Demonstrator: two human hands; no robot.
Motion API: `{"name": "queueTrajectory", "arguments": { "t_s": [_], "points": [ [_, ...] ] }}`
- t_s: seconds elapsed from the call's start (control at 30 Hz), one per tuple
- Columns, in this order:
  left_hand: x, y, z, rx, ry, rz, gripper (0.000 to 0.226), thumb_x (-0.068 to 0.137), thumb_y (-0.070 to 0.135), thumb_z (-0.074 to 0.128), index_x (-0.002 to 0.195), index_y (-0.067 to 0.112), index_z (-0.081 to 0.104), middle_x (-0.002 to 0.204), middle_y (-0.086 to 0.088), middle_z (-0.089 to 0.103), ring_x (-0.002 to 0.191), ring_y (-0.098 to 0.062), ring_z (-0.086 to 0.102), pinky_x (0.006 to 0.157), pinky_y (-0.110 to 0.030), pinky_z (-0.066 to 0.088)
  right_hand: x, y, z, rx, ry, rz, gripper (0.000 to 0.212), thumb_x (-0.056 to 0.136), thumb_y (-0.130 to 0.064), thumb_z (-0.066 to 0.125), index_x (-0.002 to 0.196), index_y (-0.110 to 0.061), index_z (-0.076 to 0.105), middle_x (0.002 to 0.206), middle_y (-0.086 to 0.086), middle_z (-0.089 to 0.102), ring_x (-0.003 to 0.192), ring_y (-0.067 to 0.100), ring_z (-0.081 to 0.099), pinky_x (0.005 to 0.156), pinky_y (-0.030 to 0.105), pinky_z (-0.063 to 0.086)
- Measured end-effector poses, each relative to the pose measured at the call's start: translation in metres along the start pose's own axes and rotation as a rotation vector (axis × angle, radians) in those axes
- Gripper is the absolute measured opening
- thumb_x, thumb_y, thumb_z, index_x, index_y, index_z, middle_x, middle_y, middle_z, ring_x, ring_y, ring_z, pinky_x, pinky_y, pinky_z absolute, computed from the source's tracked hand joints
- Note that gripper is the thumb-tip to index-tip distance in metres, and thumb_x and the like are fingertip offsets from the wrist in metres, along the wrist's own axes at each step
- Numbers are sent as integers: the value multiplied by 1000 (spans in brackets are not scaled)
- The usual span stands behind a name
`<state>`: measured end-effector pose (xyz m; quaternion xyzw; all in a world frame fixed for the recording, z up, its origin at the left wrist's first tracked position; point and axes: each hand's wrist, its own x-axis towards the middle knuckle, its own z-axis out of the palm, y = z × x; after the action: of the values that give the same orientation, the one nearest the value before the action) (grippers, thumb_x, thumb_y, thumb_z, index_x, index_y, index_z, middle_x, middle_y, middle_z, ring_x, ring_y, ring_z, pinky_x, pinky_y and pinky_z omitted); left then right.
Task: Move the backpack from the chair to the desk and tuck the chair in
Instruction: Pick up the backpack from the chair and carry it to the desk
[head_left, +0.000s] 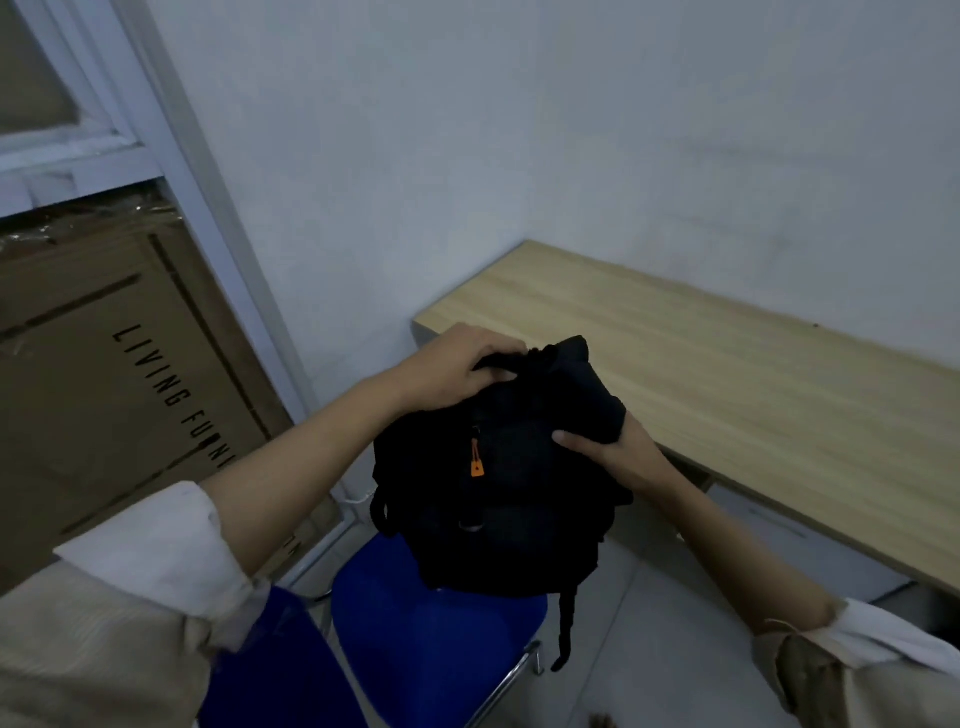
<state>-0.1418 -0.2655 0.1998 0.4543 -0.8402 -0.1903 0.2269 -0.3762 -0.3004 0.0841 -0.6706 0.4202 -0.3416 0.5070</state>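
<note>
A black backpack (511, 478) with an orange zipper pull is upright over the blue seat of a chair (426, 639); whether it still rests on the seat I cannot tell. My left hand (457, 371) grips its top handle. My right hand (608, 452) clasps its right upper side. The light wooden desk (727, 384) stands just to the right of the backpack, against the white wall. The chair's blue backrest shows at the bottom, near my left sleeve.
A large cardboard box (104, 389) with printed lettering leans at the left behind a white frame. A white drawer unit (789, 540) sits under the desk. A white cable runs along the floor by the wall. Grey tiled floor lies below the chair.
</note>
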Motion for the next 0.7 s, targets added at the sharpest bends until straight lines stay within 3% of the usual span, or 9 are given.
{"name": "queueTrajectory", "arguments": {
  "t_s": [0.07,0.2,0.3,0.37,0.47,0.53,0.6,0.7],
  "points": [
    [15,2,-6,3,48,-2,4,89,6,60,91,7,63,82,6,65,75,10,53,70,-9,37,7,-6,-4,28,65,-23,46,75,-29,78,117,-28,59,113,-9,68,101,4,65,80,20,54],
    [59,5,-16,9,204,-62,20,82,21,71,100,13,65,91,4,66,80,8,56,73,-13,40,27,-20,-33,103,151,-72,48,79,-28,78,121,-17,59,116,-1,69,105,13,66,86,33,53],
    [88,9,-19,-31,349,-130,53,72,38,78,118,29,54,110,8,64,94,-4,63,85,-21,48,37,-35,-58,147,208,-115,38,82,-18,74,117,-15,61,113,1,69,100,13,68,82,28,55],
    [102,14,-16,18,470,-156,68,68,48,78,126,39,44,119,15,58,100,-2,61,86,-27,49,44,-42,-74,177,240,-132,37,82,-15,74,117,-18,63,112,-1,70,99,11,68,83,28,55],
    [115,12,-3,138,666,-154,77,69,50,76,133,38,36,130,15,46,110,-1,54,80,-26,47,59,-46,-101,210,311,-132,32,81,-15,75,108,-29,65,109,-6,71,98,9,68,86,31,54],
    [118,0,10,77,758,-191,81,69,45,77,136,32,33,134,9,42,116,-5,51,84,-26,46,67,-47,-121,236,345,-135,30,81,-14,75,105,-29,65,108,-4,72,98,10,68,87,34,54],
    [118,-14,25,-125,754,-294,84,69,40,78,137,28,30,136,4,44,117,-11,50,94,-28,44,74,-46,-141,263,366,-142,31,81,-14,74,110,-23,65,110,-1,71,99,13,68,89,36,54],
    [134,-28,52,-389,589,-459,75,70,38,76,132,28,36,131,5,51,117,-14,51,98,-33,44,88,-43,-173,308,391,-133,36,81,-16,74,115,-17,64,112,3,71,102,18,68,91,39,53]
  ]
}}
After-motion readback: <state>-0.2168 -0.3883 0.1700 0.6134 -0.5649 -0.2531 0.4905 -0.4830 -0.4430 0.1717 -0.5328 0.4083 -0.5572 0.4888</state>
